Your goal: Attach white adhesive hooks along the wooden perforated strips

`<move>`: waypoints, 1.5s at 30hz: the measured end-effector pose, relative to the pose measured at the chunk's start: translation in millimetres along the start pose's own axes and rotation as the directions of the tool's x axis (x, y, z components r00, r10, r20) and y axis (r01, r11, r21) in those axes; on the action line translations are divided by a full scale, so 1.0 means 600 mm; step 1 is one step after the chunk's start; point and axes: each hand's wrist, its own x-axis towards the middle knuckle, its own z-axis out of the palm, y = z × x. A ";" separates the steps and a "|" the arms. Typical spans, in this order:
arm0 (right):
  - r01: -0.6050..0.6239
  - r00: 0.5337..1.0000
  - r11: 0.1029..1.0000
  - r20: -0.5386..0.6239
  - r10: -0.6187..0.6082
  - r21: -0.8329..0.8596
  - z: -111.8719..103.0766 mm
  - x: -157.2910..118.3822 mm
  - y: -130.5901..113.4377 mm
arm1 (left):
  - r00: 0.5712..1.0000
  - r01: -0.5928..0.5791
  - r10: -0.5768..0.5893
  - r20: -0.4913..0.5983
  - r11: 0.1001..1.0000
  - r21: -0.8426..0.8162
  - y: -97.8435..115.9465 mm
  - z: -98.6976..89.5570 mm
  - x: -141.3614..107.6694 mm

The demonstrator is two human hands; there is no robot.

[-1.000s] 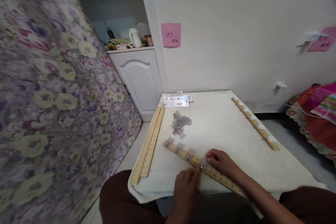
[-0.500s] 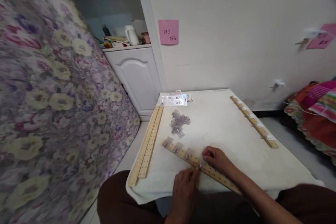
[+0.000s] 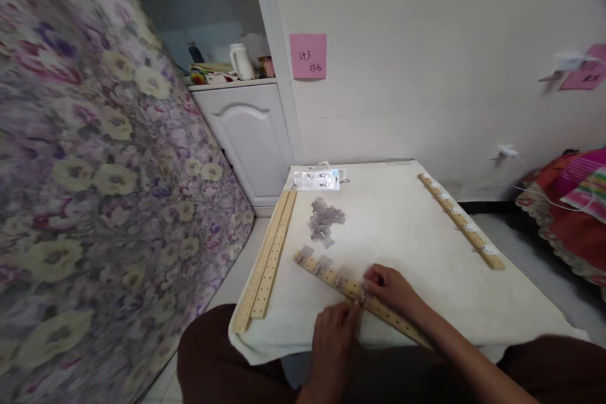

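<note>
A pale wooden strip (image 3: 392, 317) with rows of holes lies slanted at the front of the cloth-covered table. Several small metal clips with clear grey plastic pieces (image 3: 322, 263) sit along its left half. My left hand (image 3: 332, 336) is at the strip's near edge, fingers curled, one fingertip against a metal clip (image 3: 362, 296) near the middle. Beyond the strip, my right hand (image 3: 389, 287) is pinched closed beside that clip; what its fingertips hold is too small to make out. A loose pile of grey plastic pieces (image 3: 324, 222) lies farther back.
Two perforated wooden strips (image 3: 266, 274) lie along the left edge of the table (image 3: 402, 221). Another strip with white pieces (image 3: 461, 225) lies at the right. Clear plastic packaging (image 3: 315, 180) rests at the back. A floral curtain (image 3: 118, 189) hangs on the left.
My right fingertips have shifted slightly closer to the metal clip by my left fingertip. The view has turned a little; the strips and pile keep their places.
</note>
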 end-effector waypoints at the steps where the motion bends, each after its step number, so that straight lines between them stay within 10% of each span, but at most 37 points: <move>1: -0.002 1.000 1.000 0.002 0.002 -0.003 0.000 0.000 0.000 | 1.000 0.002 -0.002 -0.001 1.000 0.003 0.000 0.000 0.000; 45: 0.043 0.998 0.997 -0.037 -0.041 0.061 -0.017 -0.014 0.009 | 0.998 0.021 -0.023 0.056 0.999 0.028 0.005 -0.008 0.003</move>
